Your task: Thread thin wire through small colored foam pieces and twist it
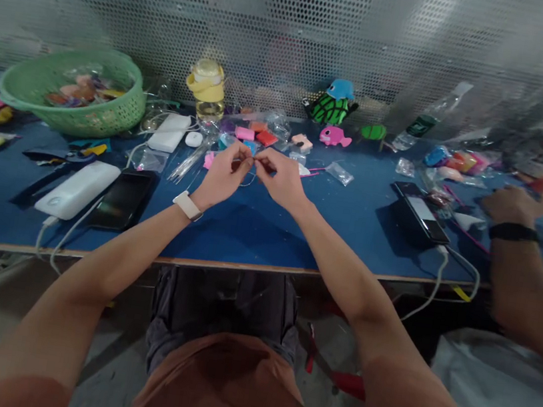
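My left hand (224,173) and my right hand (282,178) meet over the middle of the blue table (258,228), fingertips pinched together on a small thin item, perhaps a wire or ring, too small to name. A white watch (187,205) sits on my left wrist. Just behind the hands lie small pink, red and blue pieces (255,136) and clear plastic bags (340,172).
A green basket (72,91) of parts stands far left. A white power bank (77,188) and dark phone (123,199) lie left. A yellow bottle (207,89), turtle toy (332,104) and pink fish (334,136) stand at the back. Another person's arm (520,265) and a phone (420,214) are at right.
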Demonstrator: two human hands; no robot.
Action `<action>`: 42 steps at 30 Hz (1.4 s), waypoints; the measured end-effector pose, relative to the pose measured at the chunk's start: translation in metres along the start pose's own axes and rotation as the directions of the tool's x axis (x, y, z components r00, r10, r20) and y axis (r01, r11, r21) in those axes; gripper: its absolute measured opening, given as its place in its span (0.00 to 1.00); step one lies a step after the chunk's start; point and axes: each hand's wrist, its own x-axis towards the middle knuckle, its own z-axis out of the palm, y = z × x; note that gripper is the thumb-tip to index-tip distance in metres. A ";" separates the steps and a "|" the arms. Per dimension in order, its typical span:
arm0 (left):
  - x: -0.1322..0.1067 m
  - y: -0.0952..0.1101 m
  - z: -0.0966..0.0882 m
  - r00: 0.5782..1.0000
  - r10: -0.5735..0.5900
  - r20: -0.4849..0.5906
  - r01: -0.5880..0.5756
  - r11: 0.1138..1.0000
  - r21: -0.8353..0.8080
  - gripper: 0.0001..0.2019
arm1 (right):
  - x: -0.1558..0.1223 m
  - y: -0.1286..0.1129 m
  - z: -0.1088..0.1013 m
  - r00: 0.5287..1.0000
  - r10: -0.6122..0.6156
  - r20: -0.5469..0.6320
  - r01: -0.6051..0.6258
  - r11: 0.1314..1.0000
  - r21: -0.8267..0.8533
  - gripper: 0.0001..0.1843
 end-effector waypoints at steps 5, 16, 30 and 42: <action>-0.003 0.004 -0.001 0.985 0.158 -0.074 -0.130 0.946 0.298 0.04 | 0.000 0.001 0.004 1.000 -0.026 0.003 0.026 0.999 0.034 0.10; 0.001 0.000 -0.015 0.966 0.245 0.083 -0.245 0.766 0.595 0.09 | 0.003 0.009 -0.012 0.990 -0.086 0.108 0.097 0.990 -0.107 0.08; -0.002 0.003 -0.011 0.963 0.095 0.253 -0.244 0.711 0.659 0.10 | 0.002 0.021 -0.014 0.988 -0.044 0.151 0.077 0.971 -0.225 0.10; 0.001 0.003 -0.015 0.967 0.137 0.215 -0.237 0.795 0.559 0.09 | 0.002 0.011 -0.006 0.983 0.157 0.099 -0.166 0.981 0.098 0.05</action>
